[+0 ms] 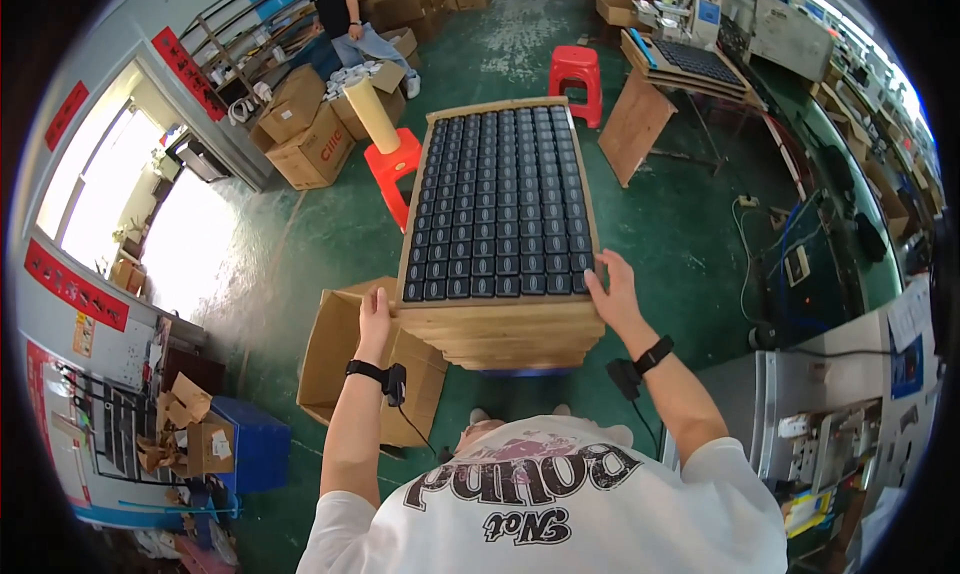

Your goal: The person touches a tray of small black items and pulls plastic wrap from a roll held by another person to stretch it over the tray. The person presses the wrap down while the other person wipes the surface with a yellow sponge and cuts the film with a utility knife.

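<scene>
In front of me stands a tall stack of shallow brown trays [505, 336]. The top tray [480, 311] is filled with close rows of small black square pieces [497, 216], each with a pale oval mark. My left hand [375, 319] is at its near left corner, the fingers closed against the side. On the right, near the other near corner, my right hand [613, 292] grips the edge, with its thumb close to the outermost black pieces. The fingertips on the outer sides are partly hidden. Each wrist wears a black strap with a small device and cable.
An open cardboard box [335, 349] stands left of the stack. A red stool [400, 159] bearing a yellowish roll [372, 117] and another red stool [577, 79] flank its far end. At right are a worktable [690, 74] and a grey cabinet [725, 394]. Someone [340, 19] stands far left near boxes.
</scene>
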Demonstrator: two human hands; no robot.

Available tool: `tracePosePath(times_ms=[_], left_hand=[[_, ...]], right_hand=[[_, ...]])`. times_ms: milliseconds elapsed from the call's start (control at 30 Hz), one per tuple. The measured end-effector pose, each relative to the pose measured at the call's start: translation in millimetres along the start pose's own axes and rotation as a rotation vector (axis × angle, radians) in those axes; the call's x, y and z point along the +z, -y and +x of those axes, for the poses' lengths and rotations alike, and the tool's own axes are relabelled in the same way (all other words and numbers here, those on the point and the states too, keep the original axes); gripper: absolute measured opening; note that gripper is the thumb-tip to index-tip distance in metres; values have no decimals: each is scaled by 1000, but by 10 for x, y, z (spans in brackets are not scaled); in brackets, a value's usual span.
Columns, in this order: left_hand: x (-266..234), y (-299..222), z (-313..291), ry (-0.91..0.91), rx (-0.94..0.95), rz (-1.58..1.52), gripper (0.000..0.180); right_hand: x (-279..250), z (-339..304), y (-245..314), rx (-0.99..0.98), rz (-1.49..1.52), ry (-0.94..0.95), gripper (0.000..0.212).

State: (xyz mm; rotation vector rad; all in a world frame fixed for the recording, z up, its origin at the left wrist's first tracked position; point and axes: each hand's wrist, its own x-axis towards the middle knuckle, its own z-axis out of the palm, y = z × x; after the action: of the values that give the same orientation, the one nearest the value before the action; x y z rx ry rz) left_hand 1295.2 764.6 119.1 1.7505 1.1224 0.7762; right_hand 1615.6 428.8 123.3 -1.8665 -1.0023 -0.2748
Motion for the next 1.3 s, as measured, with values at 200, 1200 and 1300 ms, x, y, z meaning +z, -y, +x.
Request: tracePosePath(times_ms=[200, 1200, 1300], left_hand=[[244, -216, 191, 118, -185, -33, 49], [330, -398, 21, 35, 145, 435, 55], [351, -436, 40, 40, 146, 446, 53]], right_hand=[[112, 13, -19, 3, -99, 16, 38], [59, 80, 146, 262, -76, 115, 37], [16, 75, 146, 242, -100, 91, 36]])
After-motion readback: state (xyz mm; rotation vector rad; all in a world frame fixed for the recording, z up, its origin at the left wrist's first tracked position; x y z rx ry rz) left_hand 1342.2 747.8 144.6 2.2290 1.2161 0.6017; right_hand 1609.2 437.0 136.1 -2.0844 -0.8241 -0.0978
